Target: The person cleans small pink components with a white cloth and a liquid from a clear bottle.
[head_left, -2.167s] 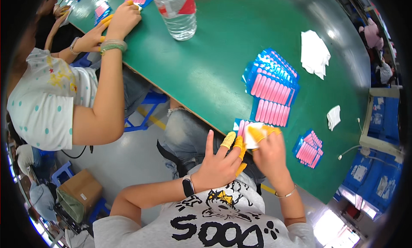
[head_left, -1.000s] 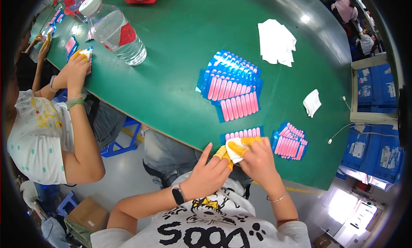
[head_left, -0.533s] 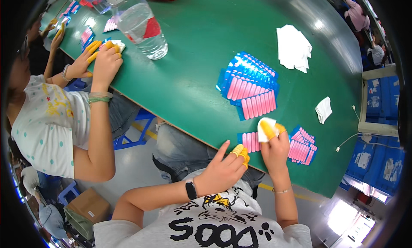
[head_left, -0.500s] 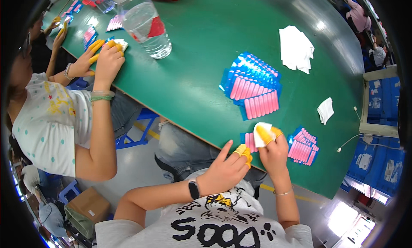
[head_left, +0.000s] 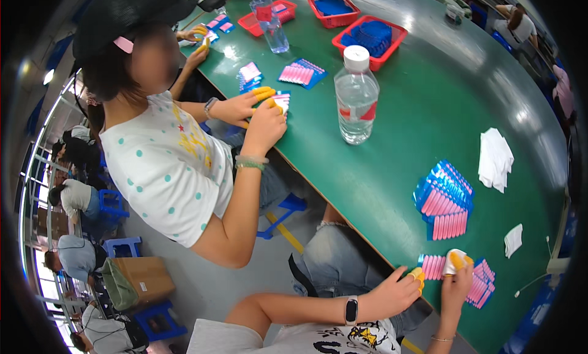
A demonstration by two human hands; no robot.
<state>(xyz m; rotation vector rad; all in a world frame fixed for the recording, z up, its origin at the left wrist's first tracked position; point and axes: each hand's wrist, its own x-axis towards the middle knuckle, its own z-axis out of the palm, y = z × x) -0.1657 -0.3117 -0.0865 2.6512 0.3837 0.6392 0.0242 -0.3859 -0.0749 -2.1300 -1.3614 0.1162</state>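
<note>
My right hand [head_left: 457, 286], with yellow finger covers, pinches a folded white cloth [head_left: 453, 263] against a small blue sheet with a row of pink strips [head_left: 433, 267]. The cloth hides the sheet's right part. My left hand [head_left: 392, 296], also in yellow finger covers, has its fingers stretched out by the sheet's near left edge, at the table's rim. Right of my right hand lies a small group of pink-and-blue sheets [head_left: 481, 283]. Beyond is a larger fanned pile of such sheets [head_left: 444, 197].
On the green table [head_left: 404, 133] stand a clear bottle [head_left: 357, 99] and red baskets [head_left: 392, 49] holding blue pieces. White cloths [head_left: 495, 159] lie at the right. To my left, a co-worker's hands [head_left: 263, 118] in yellow finger covers work on another sheet.
The view has swung left, so the table things sit further right and lower. More pink strips show left of the cloth, which my right hand still holds.
</note>
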